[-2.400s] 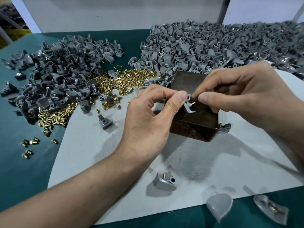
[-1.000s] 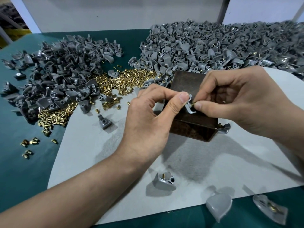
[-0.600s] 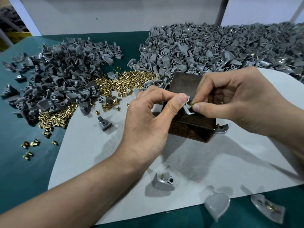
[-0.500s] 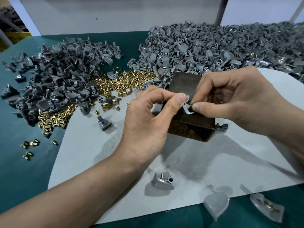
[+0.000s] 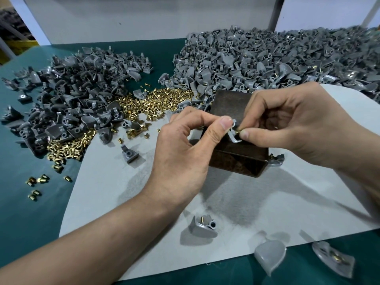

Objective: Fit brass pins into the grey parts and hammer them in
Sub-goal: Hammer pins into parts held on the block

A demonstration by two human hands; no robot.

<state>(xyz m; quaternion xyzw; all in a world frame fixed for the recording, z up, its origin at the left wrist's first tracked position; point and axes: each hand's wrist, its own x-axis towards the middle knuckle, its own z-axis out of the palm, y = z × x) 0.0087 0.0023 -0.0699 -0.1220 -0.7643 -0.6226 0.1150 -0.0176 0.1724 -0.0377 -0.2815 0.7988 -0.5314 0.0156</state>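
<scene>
Just changed: our right hand (image 5: 298,128) has moved in close, so its thumb now sits right beside our left thumb.
Brass pin (image 5: 238,126): we pinch it between our right thumb and first finger. Its tip touches the small grey part (image 5: 233,135).
Grey part: our left hand (image 5: 181,153) holds it tight between thumb and fingers, just above the dark block (image 5: 226,101).
What this means: we think the pin is going into its hole now. How far in it sits we cannot tell, because our fingers hide it.
Still to do: this pin is not hammered in yet. We see no hammer.
A little while ago: a bit of the pin shows in a small gap between our right fingers and the part. Now that gap is closed.
Same as before: our left hand keeps the same grip in the same spot.
Same as before: the loose pins (image 5: 164,99) lie in their gold heap between the darker pile (image 5: 72,99) and the lighter pile (image 5: 267,58).
Near us: a part with a pin standing up (image 5: 202,225) lies on the pale sheet (image 5: 257,198), where it was.
</scene>
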